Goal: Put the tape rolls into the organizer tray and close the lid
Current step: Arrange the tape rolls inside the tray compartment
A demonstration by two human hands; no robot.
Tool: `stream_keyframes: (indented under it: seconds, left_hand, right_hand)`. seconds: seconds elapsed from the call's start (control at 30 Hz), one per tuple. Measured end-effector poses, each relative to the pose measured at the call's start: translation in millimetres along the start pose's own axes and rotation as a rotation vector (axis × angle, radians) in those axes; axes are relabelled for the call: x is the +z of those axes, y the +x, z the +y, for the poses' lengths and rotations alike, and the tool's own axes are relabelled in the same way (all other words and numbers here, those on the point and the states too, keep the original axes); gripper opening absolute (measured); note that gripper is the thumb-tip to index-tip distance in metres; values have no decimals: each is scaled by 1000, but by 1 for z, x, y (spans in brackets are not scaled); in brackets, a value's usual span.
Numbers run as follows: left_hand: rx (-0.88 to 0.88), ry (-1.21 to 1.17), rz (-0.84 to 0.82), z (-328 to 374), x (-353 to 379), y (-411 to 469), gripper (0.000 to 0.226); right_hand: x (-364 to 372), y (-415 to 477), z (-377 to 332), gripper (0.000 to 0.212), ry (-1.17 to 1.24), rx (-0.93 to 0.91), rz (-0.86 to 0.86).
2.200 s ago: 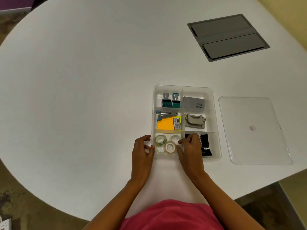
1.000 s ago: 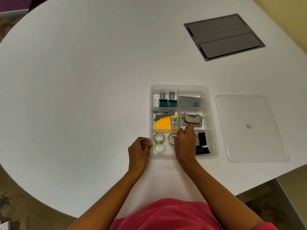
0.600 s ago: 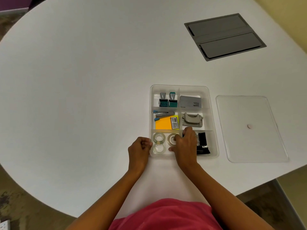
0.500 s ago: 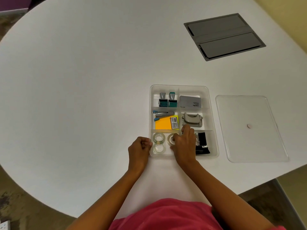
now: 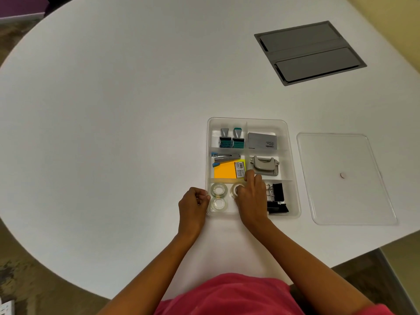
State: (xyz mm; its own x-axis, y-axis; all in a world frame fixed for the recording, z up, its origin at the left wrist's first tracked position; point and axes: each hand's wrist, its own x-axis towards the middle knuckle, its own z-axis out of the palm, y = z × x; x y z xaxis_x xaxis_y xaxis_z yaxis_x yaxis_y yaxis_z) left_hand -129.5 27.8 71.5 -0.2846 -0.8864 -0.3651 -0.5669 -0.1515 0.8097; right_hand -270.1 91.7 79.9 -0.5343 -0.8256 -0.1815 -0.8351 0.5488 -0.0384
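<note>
The clear organizer tray (image 5: 293, 155) sits near the table's front edge. Two clear tape rolls (image 5: 219, 190) (image 5: 219, 204) lie flat in its near-left compartment. A third tape roll (image 5: 235, 189) lies beside them, partly covered by my right hand (image 5: 252, 197), whose thumb and fingers pinch it. My left hand (image 5: 192, 204) is curled into a fist against the tray's left wall, with nothing in it. The clear lid (image 5: 345, 196) lies flat on the table to the right of the tray, apart from it.
Other compartments hold two stamps (image 5: 231, 138), a grey card box (image 5: 262, 140), a stapler and orange sticky notes (image 5: 225, 170), a hole punch (image 5: 264, 165) and black binder clips (image 5: 277, 197). A grey cable hatch (image 5: 309, 52) is set in the white table at the far right.
My left hand went from spread fingers at the tray's edge to a fist. My right hand moved from the divider down onto the right-hand tape roll. The rolls now lie side by side.
</note>
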Motion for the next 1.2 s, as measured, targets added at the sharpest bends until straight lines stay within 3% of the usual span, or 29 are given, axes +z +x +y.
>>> stream_keyframes:
  seconds: [0.23,0.47,0.63,0.83,1.0,1.2]
  left_hand:
    - [10,-3,-2,0,0,-1,6]
    - [-2,4,-19,1,-2,1,9]
    - [-16,23,-26,3,-3,5,12]
    - [-77,-19,-68,5,-8,8,8]
    - [-87,-27,-72,5,-9,9,9]
    - [-83,-41,-75,6,-11,8,14]
  right_hand:
    - [-6,-2,1,12,5,40,18]
    - [-17,-7,2,52,-30,-11,3]
    - [-20,-6,-10,35,52,-204,157]
    - [-14,4,-21,31,19,-295,42]
    - [-14,7,-23,24,52,-339,43]
    - [-19,4,-7,17,-14,-624,105]
